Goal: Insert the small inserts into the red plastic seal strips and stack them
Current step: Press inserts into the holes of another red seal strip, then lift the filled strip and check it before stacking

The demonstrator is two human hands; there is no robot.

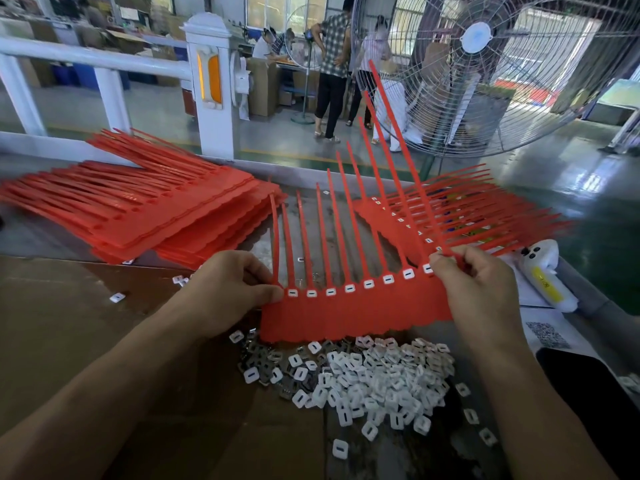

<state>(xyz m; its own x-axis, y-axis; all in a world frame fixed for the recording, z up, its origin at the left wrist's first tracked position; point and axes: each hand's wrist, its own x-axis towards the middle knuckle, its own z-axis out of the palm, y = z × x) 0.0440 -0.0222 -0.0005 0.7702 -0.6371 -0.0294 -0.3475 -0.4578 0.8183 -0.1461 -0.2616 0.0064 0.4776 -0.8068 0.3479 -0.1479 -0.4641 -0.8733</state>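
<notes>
Seal strips in red plastic, joined side by side into one sheet (349, 315), sit at the centre of the frame, lifted off the surface with their thin tails fanning up and to the right. My left hand (232, 289) pinches the sheet's left corner between thumb and curled fingers; my right hand (474, 282) pinches the right end, fingers curled round the last strip's head. Along the top edge of the sheet I count a row of white inserts already seated (349, 288), one in each head that I can see; the heads under my two hands are hidden, so I cannot tell if those are filled. I judge this sheet is finished or nearly so and is ready for stacking.

Right of centre, behind the held sheet, lies a stack of strips with white inserts showing (460, 216), which I take for the done pile. In the upper left lies a bigger pile of red sheets (145, 206) with bare holes, so plenty is left. Loose inserts (377, 379) are heaped in the lower middle on the surface (69, 323). A white handheld device (543, 275) lies at the right, close to the done pile's edge, and a dark phone-like slab (595, 393) sits lower right. A large fan (491, 64) stands beyond.
</notes>
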